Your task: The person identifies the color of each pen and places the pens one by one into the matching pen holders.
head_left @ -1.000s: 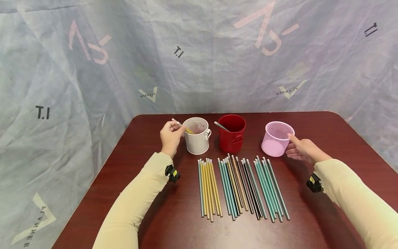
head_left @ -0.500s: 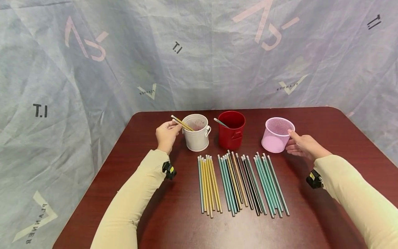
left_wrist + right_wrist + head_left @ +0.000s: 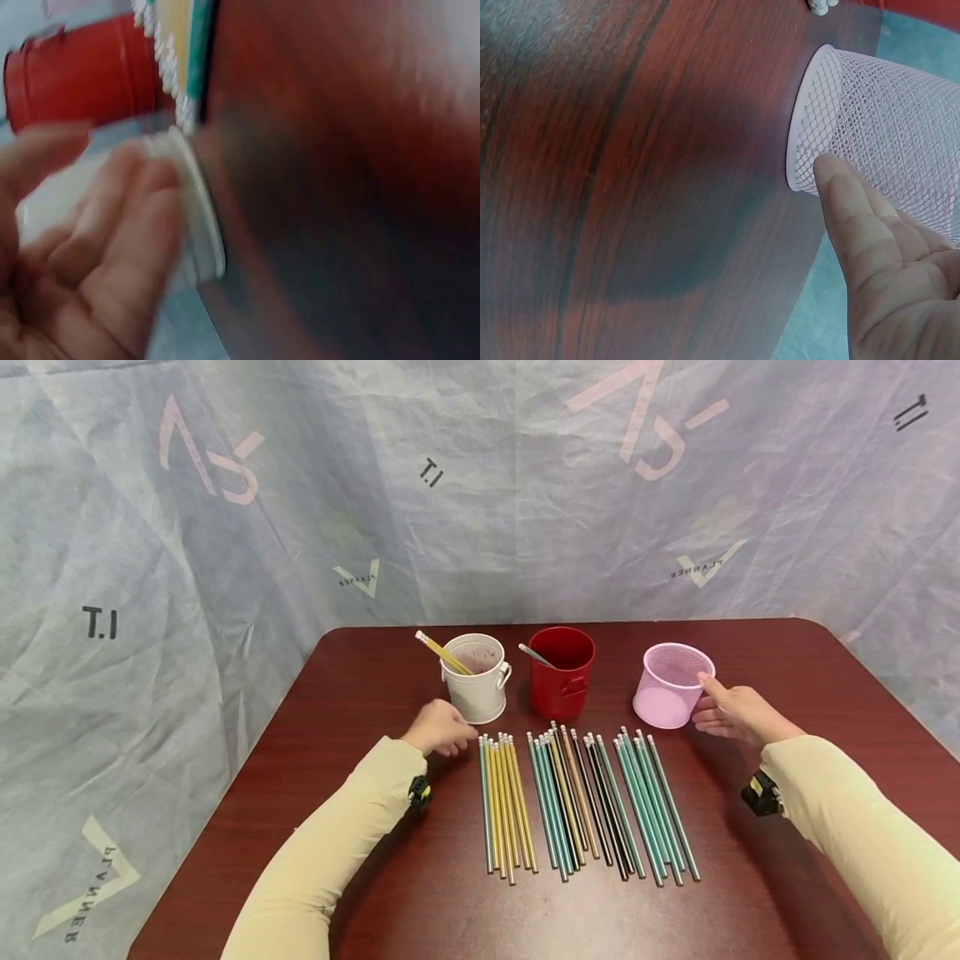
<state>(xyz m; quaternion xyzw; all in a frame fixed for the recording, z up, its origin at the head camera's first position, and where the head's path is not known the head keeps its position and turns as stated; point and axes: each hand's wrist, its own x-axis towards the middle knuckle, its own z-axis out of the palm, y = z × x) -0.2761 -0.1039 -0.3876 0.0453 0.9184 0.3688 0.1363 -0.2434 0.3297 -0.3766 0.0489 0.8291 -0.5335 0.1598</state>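
Note:
My left hand (image 3: pixel 438 727) hovers in front of the white bucket (image 3: pixel 476 695), beside the eraser ends of the leftmost group of pencils (image 3: pixel 506 810). Its fingers are loosely bent, with nothing visible between them; the left wrist view is blurred. Yellow pencils (image 3: pixel 444 652) lean in the white bucket, eraser ends over its left rim. At the right, my right hand (image 3: pixel 735 710) rests against the pink mesh cup (image 3: pixel 663 703), thumb at its rim and other fingers fairly straight alongside. The right wrist view shows the thumb and fingers against the mesh (image 3: pixel 900 127).
Between the white bucket and the pink cup stands a red bucket (image 3: pixel 557 695) with a teal pencil (image 3: pixel 536 655) leaning in it. Further groups of teal, black and gold pencils (image 3: pixel 588 810) lie in front. A grey printed cloth (image 3: pixel 480 527) hangs behind the table.
My left hand has let go of the yellow pencils at the white bucket's rim and moved down and right toward the lying pencils. The right hand stays at the pink cup.

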